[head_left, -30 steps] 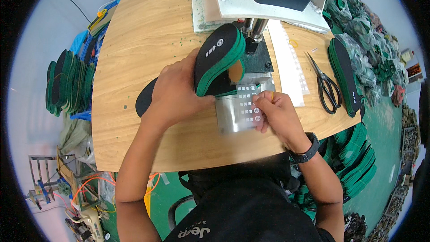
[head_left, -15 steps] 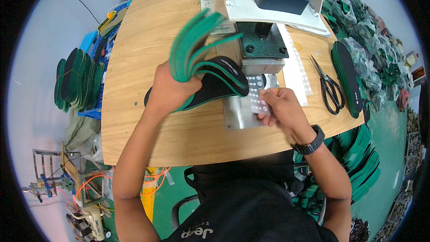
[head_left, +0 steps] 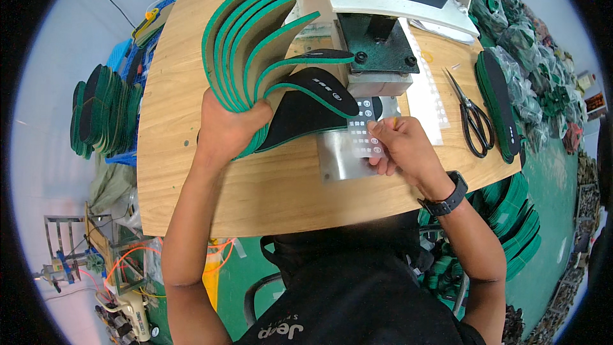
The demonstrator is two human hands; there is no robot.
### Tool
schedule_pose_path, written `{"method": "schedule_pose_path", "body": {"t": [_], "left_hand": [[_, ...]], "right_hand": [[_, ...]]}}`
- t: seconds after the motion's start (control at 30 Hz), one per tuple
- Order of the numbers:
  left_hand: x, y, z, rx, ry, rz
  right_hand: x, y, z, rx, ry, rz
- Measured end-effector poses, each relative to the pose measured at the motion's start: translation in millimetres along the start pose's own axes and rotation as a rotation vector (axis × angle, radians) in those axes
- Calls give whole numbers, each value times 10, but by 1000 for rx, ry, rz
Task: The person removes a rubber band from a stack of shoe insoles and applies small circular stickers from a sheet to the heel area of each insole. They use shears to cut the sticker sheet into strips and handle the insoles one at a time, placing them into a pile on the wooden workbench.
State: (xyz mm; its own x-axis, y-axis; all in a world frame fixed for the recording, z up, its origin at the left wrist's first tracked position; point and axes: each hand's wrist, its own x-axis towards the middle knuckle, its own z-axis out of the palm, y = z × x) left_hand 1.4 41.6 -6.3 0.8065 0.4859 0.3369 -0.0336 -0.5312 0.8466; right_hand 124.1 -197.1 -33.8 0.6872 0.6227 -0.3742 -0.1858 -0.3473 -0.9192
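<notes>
My left hand [head_left: 231,126] is closed around a fanned bunch of insoles [head_left: 237,38] with green edges and tan undersides. Two of them bend to the right, and the black top of one insole [head_left: 317,85] shows small white printed marks. Its tip reaches the left side of a press head [head_left: 381,84]. Between thumb and fingers, my right hand [head_left: 408,150] pinches a translucent sheet [head_left: 366,145] bearing rows of small white marks. That sheet lies over a shiny metal plate [head_left: 332,160], just in front of the press head.
Black-handled scissors [head_left: 474,122] and a stack of insoles [head_left: 497,105] lie at the table's right. White sheets [head_left: 424,105] sit beside the press. More insole stacks [head_left: 105,112] stand left of the wooden table [head_left: 182,198]. Bagged bundles [head_left: 520,45] are piled at far right.
The insoles in my left hand have swung left and fanned wider, and one more now bends right beside the press. My right hand stays at the plate with the sheet.
</notes>
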Motion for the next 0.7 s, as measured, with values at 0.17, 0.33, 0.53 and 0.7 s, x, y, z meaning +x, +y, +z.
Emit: {"method": "schedule_pose_path", "body": {"t": [0.17,0.33,0.53,0.7], "left_hand": [[-20,8,54,-20,85,-21],[-53,-79,16,-24,136,-22],[8,9,175,471,-208,45],[65,171,232,657,-390,11]], "right_hand": [[68,140,-71,43,-8,-6],[-4,32,-10,40,-9,-19],[-68,-26,-1,38,-24,13],[-139,66,-89,122,36,15]]}}
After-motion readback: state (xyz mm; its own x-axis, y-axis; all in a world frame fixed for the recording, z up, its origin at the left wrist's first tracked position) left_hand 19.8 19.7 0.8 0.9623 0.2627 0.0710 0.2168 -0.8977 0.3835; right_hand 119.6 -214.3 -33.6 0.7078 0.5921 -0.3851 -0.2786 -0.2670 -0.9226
